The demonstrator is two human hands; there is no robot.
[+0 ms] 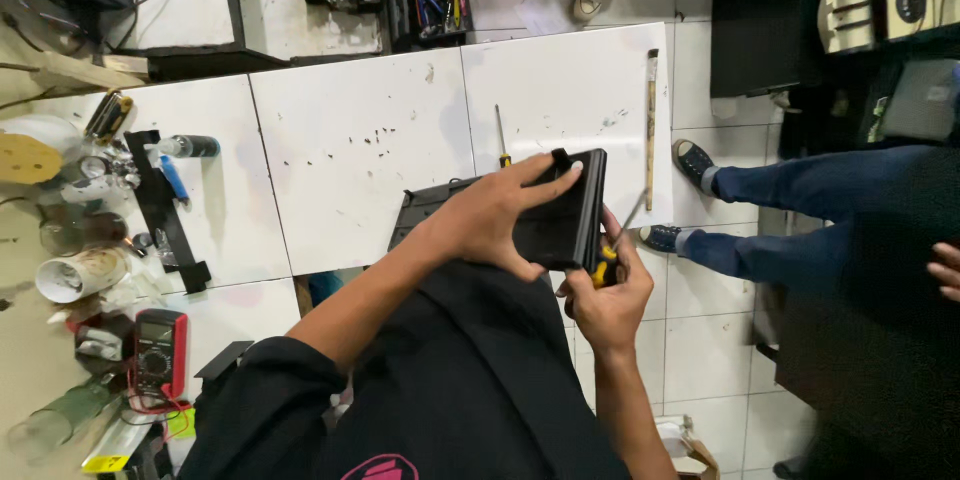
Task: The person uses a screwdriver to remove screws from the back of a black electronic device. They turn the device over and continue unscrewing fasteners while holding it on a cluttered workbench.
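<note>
Black panel — between left hand and right hand

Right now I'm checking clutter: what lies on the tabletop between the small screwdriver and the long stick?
Head view: only bare white tabletop separates the small screwdriver from the long stick.

The left hand covers much of the black panel, and the screwdriver handle is buried in the right hand. At the right edge, a seated person's legs are cut off, and the glass bottle at lower left is blurred.
</note>
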